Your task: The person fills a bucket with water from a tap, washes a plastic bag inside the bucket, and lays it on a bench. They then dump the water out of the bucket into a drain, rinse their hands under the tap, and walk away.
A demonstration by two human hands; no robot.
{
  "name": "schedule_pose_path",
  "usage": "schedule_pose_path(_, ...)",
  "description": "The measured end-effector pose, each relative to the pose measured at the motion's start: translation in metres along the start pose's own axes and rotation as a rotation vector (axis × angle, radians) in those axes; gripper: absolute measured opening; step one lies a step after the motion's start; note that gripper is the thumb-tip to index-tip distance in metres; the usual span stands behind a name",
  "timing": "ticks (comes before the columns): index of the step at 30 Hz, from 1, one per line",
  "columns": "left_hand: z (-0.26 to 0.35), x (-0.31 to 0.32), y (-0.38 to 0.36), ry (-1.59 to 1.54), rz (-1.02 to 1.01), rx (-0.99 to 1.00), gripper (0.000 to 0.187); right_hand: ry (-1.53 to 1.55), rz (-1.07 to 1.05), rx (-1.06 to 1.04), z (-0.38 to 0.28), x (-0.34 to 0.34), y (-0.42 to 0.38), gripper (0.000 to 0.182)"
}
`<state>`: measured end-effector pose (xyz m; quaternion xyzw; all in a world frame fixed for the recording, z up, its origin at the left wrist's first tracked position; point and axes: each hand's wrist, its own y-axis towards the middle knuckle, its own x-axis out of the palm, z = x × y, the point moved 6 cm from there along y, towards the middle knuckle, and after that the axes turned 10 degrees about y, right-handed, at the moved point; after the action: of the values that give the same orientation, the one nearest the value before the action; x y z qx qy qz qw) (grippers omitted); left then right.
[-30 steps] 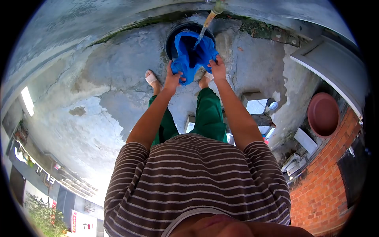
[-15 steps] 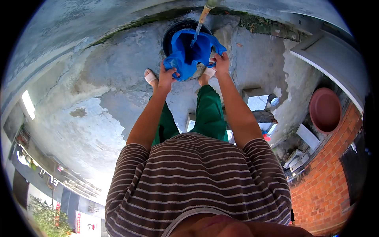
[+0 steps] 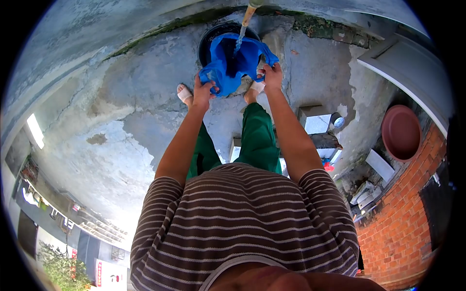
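A blue plastic bag [image 3: 224, 80] hangs between my hands with its mouth spread wide. My left hand [image 3: 202, 91] is closed on its near left edge, and my right hand [image 3: 272, 76] grips its right edge. Water [image 3: 239, 42] runs from a pipe [image 3: 248, 15] down into the bag's mouth. Behind and beneath the bag stands a dark round tub [image 3: 204, 44], partly covered by it. The bottom of the bag and what lies inside it are hidden.
My sandalled feet stand on worn concrete floor [image 3: 126, 92] either side of the bag. To the right are a box-like block [image 3: 316, 121], a small round container [image 3: 337, 120], a reddish-brown basin [image 3: 402, 133] and a brick wall [image 3: 395, 233]. A mossy wall base runs along the back.
My left hand and the near side of the bag have shifted slightly up and to the left. My right hand has hardly moved, and water still runs into the bag.
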<state>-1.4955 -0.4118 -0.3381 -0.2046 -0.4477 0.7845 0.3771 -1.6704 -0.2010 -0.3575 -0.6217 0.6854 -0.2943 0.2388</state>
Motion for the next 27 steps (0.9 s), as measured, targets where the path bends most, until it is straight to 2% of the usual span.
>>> schedule_pose_path(6, -0.003, 0.0, 0.002, -0.019, -0.014, 0.003, 0.055, -0.028, 0.024, 0.018, 0.0, -0.001, 0.001, 0.038)
schedule_pose_path(22, -0.004, 0.005, 0.008, 0.036, 0.0, 0.014, 0.058, 0.005, 0.027, -0.013, 0.013, 0.001, 0.001, 0.034)
schedule_pose_path(27, -0.001, 0.009, 0.007, 0.06, -0.014, 0.005, 0.06, 0.036, 0.011, 0.019, 0.028, -0.002, -0.002, 0.045)
